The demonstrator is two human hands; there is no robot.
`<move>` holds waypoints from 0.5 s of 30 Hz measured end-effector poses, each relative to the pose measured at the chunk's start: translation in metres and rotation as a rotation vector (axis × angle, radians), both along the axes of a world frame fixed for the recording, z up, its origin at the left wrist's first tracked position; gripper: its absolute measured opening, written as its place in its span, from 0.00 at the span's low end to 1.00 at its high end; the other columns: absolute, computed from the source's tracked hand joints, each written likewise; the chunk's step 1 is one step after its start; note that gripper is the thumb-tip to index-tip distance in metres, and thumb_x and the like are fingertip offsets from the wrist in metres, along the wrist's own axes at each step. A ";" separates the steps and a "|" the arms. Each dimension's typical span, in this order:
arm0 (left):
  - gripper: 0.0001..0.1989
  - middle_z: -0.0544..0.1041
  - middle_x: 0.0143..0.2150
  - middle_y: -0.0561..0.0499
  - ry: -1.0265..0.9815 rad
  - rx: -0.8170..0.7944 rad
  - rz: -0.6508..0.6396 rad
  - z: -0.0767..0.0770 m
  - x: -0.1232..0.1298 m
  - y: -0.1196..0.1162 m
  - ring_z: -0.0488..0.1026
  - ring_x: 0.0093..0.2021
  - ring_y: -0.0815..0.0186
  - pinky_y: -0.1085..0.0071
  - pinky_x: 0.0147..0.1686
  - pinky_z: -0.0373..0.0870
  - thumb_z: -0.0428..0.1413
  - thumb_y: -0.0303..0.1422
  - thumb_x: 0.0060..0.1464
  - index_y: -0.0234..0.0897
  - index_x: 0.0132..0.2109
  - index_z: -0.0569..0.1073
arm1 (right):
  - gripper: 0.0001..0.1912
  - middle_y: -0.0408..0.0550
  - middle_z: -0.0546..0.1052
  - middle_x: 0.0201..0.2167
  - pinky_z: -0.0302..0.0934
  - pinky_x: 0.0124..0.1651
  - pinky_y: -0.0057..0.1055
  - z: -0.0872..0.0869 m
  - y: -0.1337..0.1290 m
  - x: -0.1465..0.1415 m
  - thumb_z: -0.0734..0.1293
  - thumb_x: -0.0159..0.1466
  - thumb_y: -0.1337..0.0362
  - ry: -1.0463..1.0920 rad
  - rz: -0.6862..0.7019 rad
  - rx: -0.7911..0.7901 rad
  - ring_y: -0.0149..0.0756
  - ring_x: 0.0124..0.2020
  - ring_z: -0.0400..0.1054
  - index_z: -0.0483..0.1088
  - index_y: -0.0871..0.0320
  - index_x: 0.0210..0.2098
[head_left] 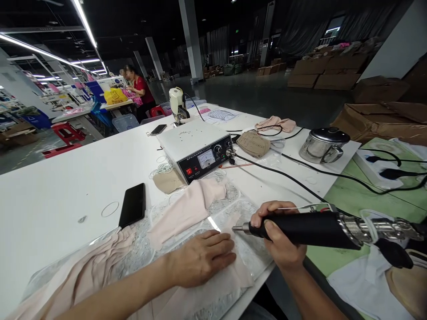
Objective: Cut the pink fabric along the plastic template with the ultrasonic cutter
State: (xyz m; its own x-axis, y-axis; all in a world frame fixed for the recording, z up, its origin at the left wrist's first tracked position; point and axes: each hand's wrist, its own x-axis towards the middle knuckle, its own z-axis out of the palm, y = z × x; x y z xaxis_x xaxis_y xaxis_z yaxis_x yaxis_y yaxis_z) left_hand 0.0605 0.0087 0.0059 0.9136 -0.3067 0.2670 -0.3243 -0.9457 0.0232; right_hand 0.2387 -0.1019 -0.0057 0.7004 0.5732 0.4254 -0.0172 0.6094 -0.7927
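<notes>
My left hand (203, 258) lies palm down on a pale pink cloth piece (242, 266), fingers stretched out and pointing right. My right hand (282, 238) is wrapped round a thick black handheld tool (308, 227). The metal tip of the tool points left, over the cloth just beyond my left fingertips; whether it touches the cloth I cannot tell. Under the cloth is a clear, scratched plastic sheet (247, 213). Another pink piece (188, 206) lies behind my left hand, and a row of overlapping pink pieces (96, 266) is at the left.
A control box (207, 162) with a dial stands behind the cloth, its black cable (283, 175) running right. A phone (132, 203) lies left. Further back are a beige template (253, 143), a lidded glass mug (323, 146) and a white device (178, 104). A person (140, 89) sits at a far table.
</notes>
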 end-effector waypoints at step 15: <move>0.11 0.75 0.49 0.41 0.067 -0.004 -0.017 0.004 0.001 0.006 0.72 0.51 0.60 0.62 0.53 0.67 0.45 0.26 0.67 0.33 0.51 0.70 | 0.07 0.42 0.69 0.32 0.65 0.33 0.37 0.002 0.005 -0.001 0.67 0.61 0.64 -0.034 0.020 -0.016 0.32 0.26 0.67 0.65 0.54 0.37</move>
